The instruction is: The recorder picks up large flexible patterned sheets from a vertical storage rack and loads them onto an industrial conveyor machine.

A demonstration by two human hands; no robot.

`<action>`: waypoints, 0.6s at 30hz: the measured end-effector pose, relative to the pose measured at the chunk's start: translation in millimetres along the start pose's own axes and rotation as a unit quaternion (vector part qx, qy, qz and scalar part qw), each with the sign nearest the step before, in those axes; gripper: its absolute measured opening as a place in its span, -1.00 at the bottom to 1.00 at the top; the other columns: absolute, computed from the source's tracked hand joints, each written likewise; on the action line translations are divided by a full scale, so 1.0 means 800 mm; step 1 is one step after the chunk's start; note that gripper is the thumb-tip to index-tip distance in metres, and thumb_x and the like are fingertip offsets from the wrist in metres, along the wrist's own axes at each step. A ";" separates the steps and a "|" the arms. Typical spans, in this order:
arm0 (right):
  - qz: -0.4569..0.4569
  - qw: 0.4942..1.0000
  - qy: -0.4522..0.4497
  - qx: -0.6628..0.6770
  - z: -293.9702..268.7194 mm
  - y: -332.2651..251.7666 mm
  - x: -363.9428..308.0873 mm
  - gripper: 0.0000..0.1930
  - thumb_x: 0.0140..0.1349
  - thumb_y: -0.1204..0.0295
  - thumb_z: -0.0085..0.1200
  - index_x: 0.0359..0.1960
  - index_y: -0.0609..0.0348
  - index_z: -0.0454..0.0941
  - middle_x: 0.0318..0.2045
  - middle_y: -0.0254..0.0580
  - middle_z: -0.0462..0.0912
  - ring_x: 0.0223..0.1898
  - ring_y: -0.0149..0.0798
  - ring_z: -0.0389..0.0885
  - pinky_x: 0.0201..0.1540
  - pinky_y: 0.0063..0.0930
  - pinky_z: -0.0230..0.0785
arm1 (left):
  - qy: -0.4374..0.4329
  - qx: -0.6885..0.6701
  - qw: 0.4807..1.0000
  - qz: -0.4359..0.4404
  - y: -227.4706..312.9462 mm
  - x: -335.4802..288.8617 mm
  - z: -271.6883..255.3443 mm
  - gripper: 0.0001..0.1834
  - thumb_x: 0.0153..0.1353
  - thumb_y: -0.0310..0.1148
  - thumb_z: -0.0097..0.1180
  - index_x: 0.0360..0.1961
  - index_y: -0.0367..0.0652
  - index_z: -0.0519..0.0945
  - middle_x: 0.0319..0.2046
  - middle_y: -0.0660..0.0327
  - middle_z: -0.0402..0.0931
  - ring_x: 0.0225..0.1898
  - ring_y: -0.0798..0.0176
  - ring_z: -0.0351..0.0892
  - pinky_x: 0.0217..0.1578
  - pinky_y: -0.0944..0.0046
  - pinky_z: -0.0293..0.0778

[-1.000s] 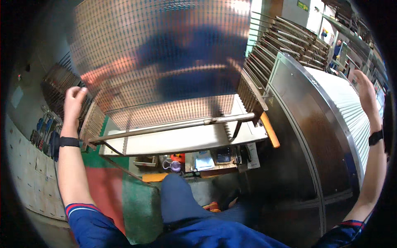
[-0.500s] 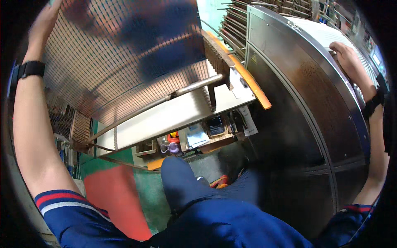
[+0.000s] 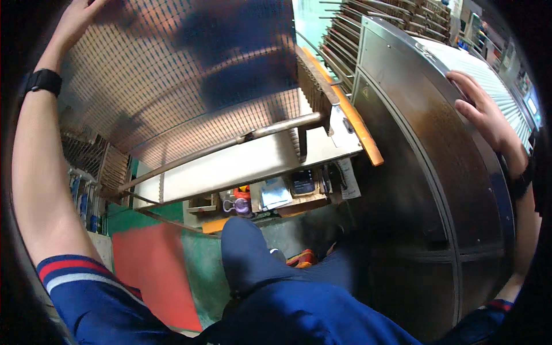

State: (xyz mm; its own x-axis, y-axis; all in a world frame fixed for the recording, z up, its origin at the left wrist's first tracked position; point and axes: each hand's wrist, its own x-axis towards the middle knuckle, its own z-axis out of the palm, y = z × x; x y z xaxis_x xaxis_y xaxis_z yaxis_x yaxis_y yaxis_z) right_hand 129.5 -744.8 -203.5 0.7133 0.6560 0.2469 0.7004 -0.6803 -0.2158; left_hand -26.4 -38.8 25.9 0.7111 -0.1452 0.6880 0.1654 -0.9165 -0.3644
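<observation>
Left grip (image 3: 73,24) reaches to the left edge of the gridded panel (image 3: 184,75), its fingertips running out of view at the top, so whether it is clenched on that edge I cannot tell. Right grip (image 3: 487,118) is released, fingers and thumb spread at the upper edge of the metal housing (image 3: 411,144); contact is unclear. Dark trousers (image 3: 250,253) and a red-orange shoe (image 3: 303,259) show below, over green floor with a red strip (image 3: 154,276). Next comes the counter (image 3: 230,168), white-topped, with a purple item (image 3: 241,207) and a dark device (image 3: 303,181) on the shelf beneath. On it stands a metal rack (image 3: 316,86) with toothed ends and a front tube, the shiny panel rising behind that tube. Beyond the housing's edge lies a white ribbed surface (image 3: 505,86); farther back, more racks (image 3: 402,18) are stacked.
</observation>
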 end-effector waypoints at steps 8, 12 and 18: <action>0.019 0.999 0.036 -0.013 -0.001 -0.003 -0.011 -0.44 0.12 0.49 0.04 0.23 0.32 0.39 0.22 0.09 0.45 0.27 0.08 0.43 0.37 -0.29 0.19 | 0.044 0.119 0.990 -0.062 0.141 -0.028 -0.027 -0.25 0.24 0.18 0.12 0.17 -0.29 0.52 0.11 -0.14 0.54 0.16 -0.20 0.50 0.19 -0.07 0.41; 0.027 0.999 0.034 -0.012 -0.005 -0.017 -0.007 -0.45 0.09 0.53 0.07 0.20 0.32 0.40 0.19 0.09 0.47 0.18 0.11 0.48 0.29 -0.26 0.27 | 0.076 0.095 0.991 -0.055 0.114 -0.027 -0.027 -0.17 0.18 0.24 0.16 0.19 -0.31 0.49 0.12 -0.18 0.54 0.14 -0.23 0.54 0.15 -0.05 0.47; 0.036 0.999 0.033 -0.009 0.008 -0.004 -0.004 -0.45 0.09 0.54 0.08 0.20 0.32 0.40 0.17 0.08 0.50 0.09 0.10 0.53 0.20 -0.24 0.34 | -0.034 0.023 0.994 -0.097 0.136 -0.020 -0.043 -0.10 0.06 0.24 0.31 0.24 -0.23 0.47 0.10 -0.18 0.58 0.15 -0.15 0.58 0.17 0.02 0.47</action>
State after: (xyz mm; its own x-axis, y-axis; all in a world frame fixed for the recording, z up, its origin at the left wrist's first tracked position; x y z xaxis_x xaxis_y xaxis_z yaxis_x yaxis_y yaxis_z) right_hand 125.0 -742.4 -209.7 0.7583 0.5825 0.2926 0.6462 -0.7310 -0.2192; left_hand -43.3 -148.9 -3.4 0.7073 0.0590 0.7044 0.3336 -0.9064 -0.2591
